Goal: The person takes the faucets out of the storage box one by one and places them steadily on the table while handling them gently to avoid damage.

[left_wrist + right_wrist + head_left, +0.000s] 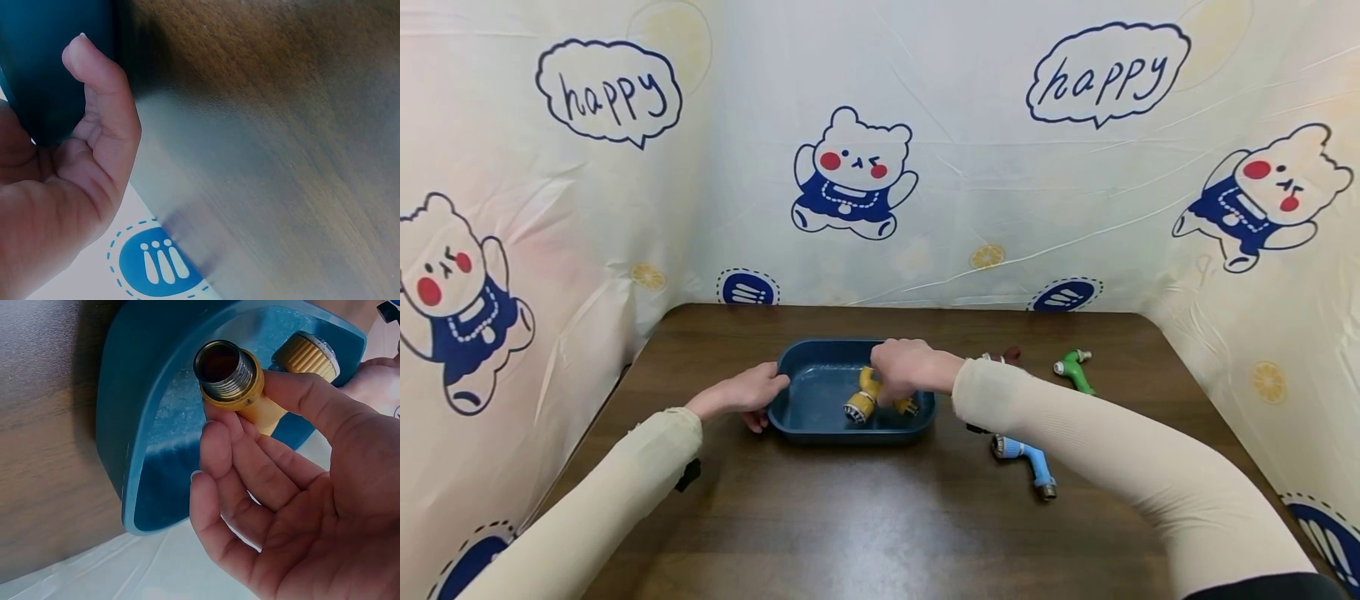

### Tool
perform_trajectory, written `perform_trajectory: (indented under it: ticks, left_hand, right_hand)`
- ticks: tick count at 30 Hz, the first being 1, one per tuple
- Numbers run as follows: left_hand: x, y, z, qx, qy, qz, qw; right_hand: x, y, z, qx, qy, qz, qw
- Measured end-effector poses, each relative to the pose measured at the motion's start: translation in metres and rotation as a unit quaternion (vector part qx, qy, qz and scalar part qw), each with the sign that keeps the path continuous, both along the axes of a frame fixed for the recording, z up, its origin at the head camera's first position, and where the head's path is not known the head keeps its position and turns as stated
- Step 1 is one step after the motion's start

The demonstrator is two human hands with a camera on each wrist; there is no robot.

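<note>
A dark blue tray (820, 387) stands on the table with yellow hose-nozzle parts inside it. My left hand (747, 393) grips the tray's left end, thumb at the rim and fingers curled against the outer wall. Over the tray's right half, my right hand (904, 367) pinches a yellow hose nozzle (269, 415) between thumb and fingers, close to its threaded metal end. A ribbed yellow head (860, 407) shows to the left of that hand. The fingers hide the middle, so I cannot tell whether all the yellow parts join as one piece.
On the table's right side lie a blue hose nozzle (1030, 462) and, farther back, a green one (1077, 371) partly behind the right sleeve. A dark red piece (1012, 356) peeks out above that sleeve. Printed cloth (955, 183) hangs around the brown table (820, 517).
</note>
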State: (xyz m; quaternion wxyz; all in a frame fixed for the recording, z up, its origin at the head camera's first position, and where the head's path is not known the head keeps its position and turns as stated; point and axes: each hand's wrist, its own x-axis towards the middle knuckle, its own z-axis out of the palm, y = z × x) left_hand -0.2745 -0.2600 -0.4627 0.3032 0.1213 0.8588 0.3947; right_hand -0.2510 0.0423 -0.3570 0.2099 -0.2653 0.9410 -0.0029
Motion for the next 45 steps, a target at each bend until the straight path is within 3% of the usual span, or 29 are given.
perform_trajectory:
  ticks: [3, 8, 14, 20, 24, 26, 27, 28, 30, 34, 35, 39, 45]
  left_hand:
    - [-0.011, -0.008, -0.018, 0.017, 0.001, -0.007, 0.9998]
    - [-0.016, -0.01, -0.027, 0.011, 0.003, 0.006, 0.9999]
    - [0.005, 0.007, 0.006, -0.005, -0.01, 0.026, 0.9996]
    - [0.01, 0.009, 0.014, -0.001, -0.005, 0.017, 0.9998]
    - [0.027, 0.022, 0.036, -0.017, -0.003, 0.04, 0.9991]
    - [0.03, 0.025, 0.04, -0.021, -0.001, 0.048, 0.9986]
    - [0.031, 0.025, 0.041, -0.022, -0.001, 0.049, 0.9985]
    - [0.023, 0.018, 0.026, -0.009, 0.004, 0.034, 0.9994]
    - [0.022, 0.017, 0.024, -0.005, 0.002, 0.029, 0.9996]
    - [0.02, 0.017, 0.024, -0.007, 0.002, 0.029, 0.9996]
    - [0.027, 0.025, 0.039, -0.021, -0.002, 0.043, 0.9988]
    - [0.026, 0.023, 0.037, -0.02, -0.001, 0.04, 0.999]
    - [0.017, 0.015, 0.026, -0.008, -0.006, 0.023, 0.9997]
  right_hand:
    - [0.001, 0.003, 0.002, -0.001, -0.001, 0.002, 1.0]
    - [0.003, 0.009, 0.006, -0.005, 0.004, 0.004, 1.0]
    - [0.002, 0.013, 0.005, -0.004, 0.006, 0.003, 1.0]
    - [0.001, 0.015, 0.006, -0.001, 0.006, 0.0, 1.0]
    - [0.003, 0.016, 0.009, -0.002, 0.006, 0.004, 1.0]
    - [0.004, 0.016, 0.009, -0.005, 0.007, 0.008, 0.9999]
    - [0.005, 0.016, 0.01, -0.006, 0.008, 0.01, 0.9999]
    - [0.006, 0.016, 0.01, -0.007, 0.009, 0.011, 0.9999]
    - [0.007, 0.016, 0.011, -0.008, 0.01, 0.013, 0.9998]
    - [0.009, 0.016, 0.012, -0.006, 0.013, 0.011, 0.9998]
    - [0.009, 0.016, 0.012, -0.005, 0.015, 0.012, 0.9998]
    - [0.011, 0.016, 0.015, 0.002, 0.02, 0.011, 0.9997]
    - [0.013, 0.017, 0.02, 0.009, 0.027, 0.007, 0.9996]
